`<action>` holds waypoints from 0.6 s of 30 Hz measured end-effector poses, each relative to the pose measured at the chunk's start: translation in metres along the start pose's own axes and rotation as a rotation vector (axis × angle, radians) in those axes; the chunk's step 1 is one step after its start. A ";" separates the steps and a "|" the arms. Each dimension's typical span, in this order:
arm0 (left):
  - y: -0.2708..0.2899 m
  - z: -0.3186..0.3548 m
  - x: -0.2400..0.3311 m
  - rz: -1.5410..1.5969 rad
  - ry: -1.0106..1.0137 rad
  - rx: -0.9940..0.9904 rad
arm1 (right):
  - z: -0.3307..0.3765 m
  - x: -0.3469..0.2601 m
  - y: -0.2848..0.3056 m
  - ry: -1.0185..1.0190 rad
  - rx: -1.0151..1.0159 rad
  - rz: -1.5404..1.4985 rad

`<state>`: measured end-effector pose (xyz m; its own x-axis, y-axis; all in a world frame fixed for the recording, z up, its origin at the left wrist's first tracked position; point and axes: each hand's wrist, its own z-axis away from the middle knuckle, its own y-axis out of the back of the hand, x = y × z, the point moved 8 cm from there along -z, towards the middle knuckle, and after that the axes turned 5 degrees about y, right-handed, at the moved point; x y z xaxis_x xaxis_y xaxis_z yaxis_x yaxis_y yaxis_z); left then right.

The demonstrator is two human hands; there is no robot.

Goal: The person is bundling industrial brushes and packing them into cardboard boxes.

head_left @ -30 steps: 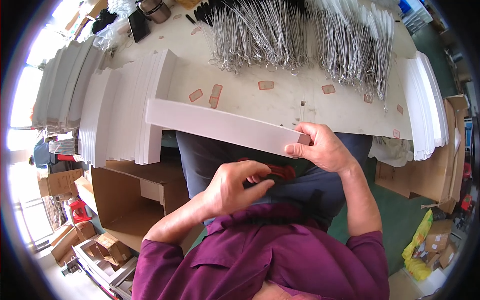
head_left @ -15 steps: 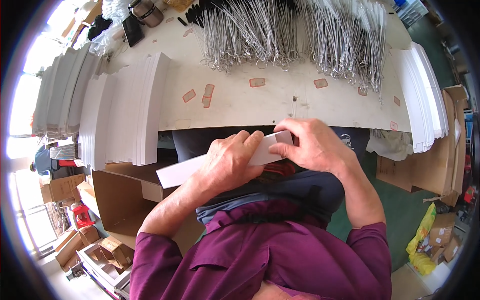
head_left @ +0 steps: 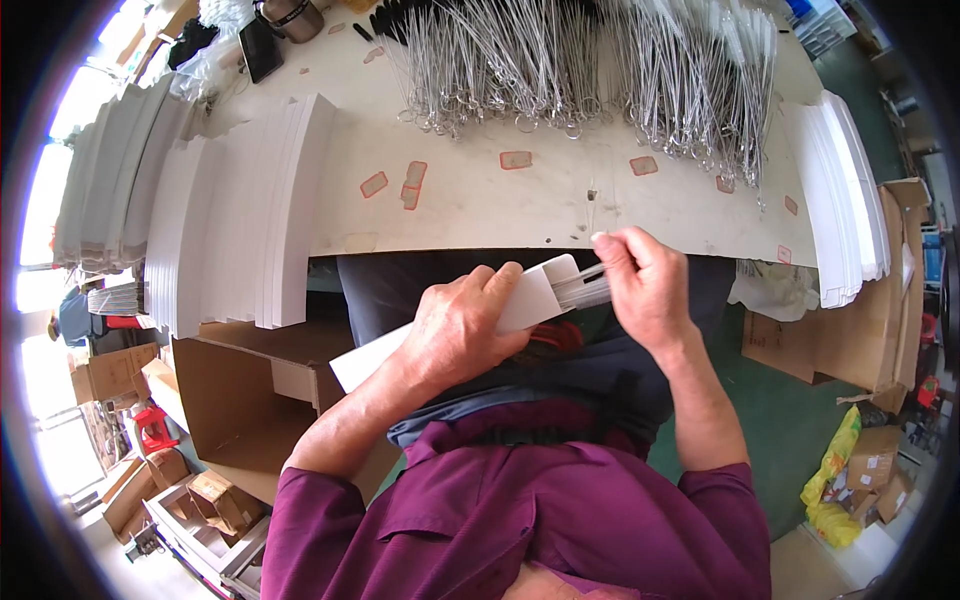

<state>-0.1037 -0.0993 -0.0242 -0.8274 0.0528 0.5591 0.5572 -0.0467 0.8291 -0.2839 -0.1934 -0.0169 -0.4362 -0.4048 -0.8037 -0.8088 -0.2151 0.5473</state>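
A long, narrow white carton [head_left: 530, 302] lies slanted over my lap, just in front of the table edge. My left hand [head_left: 455, 322] is wrapped round its middle. The carton's right end stands open with a flap raised. Thin, pale, wire-like rods [head_left: 584, 291] stick out of that end, perhaps in clear wrapping. My right hand [head_left: 646, 290] pinches their outer ends between thumb and fingers. How far the rods reach inside the carton is hidden.
Wire-handled brushes [head_left: 500, 75] with looped ends are heaped across the far table [head_left: 450, 215]. White cartons stand stacked at left [head_left: 285, 215] and right [head_left: 840, 200]. An open brown box [head_left: 225, 400] sits below left; a phone [head_left: 262, 53] and metal flask [head_left: 292, 18] lie at the back.
My right hand has left the carton's end and moved right, now pinching the rods that show there. The end has come open. My left hand keeps its hold.
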 end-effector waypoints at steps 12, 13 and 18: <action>0.000 0.006 -0.011 -0.011 -0.019 0.118 | 0.011 0.007 -0.034 -0.090 -0.032 -0.380; 0.001 0.005 -0.009 -0.019 -0.043 0.129 | 0.012 0.006 -0.032 -0.044 0.010 -0.352; 0.002 0.001 -0.012 -0.037 -0.013 0.133 | 0.012 0.004 -0.035 -0.064 0.085 -0.330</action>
<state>-0.0931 -0.0989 -0.0290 -0.8473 0.0655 0.5271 0.5311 0.0878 0.8428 -0.2625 -0.1766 -0.0422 -0.1676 -0.2688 -0.9485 -0.9391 -0.2492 0.2365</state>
